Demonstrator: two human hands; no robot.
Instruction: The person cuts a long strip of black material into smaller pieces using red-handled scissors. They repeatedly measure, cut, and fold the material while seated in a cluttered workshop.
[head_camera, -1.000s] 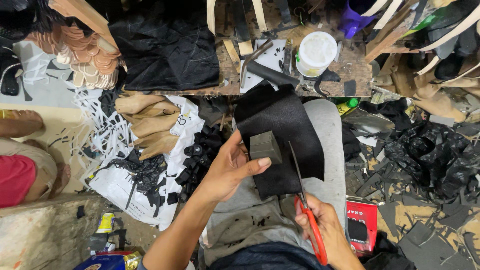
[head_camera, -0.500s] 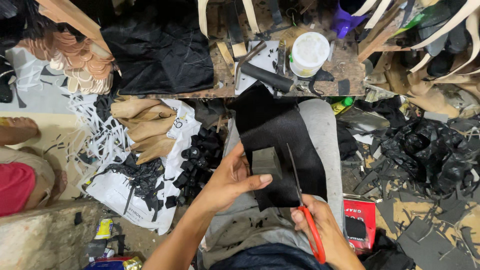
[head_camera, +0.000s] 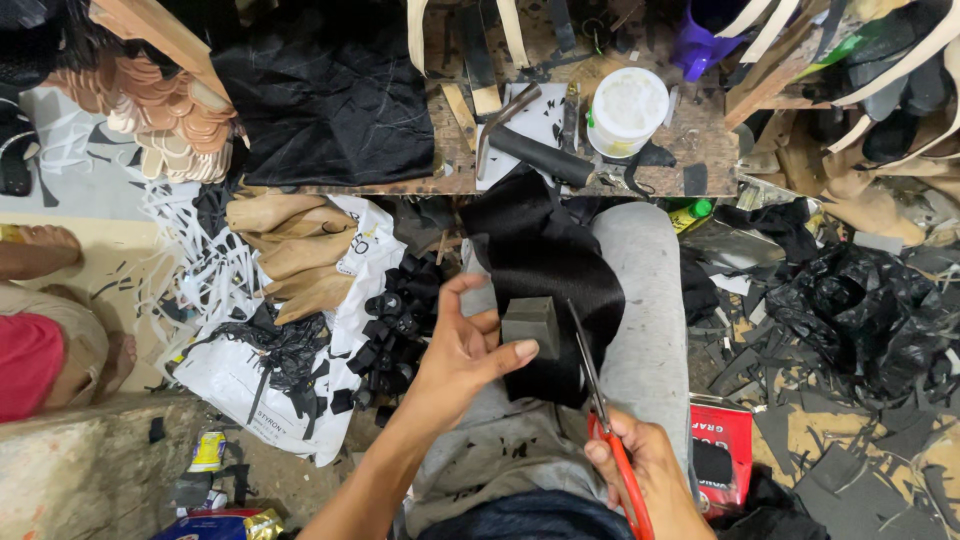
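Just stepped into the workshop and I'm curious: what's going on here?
A seated person's left hand pinches a small dark block against a sheet of black material draped over their lap. The right hand grips red-handled scissors, blades pointing up beside the block. A pile of small black pieces lies on the floor nearby.

A flat red box (head_camera: 722, 450) lies right of the lap; a white printed bag (head_camera: 245, 385) lies left.
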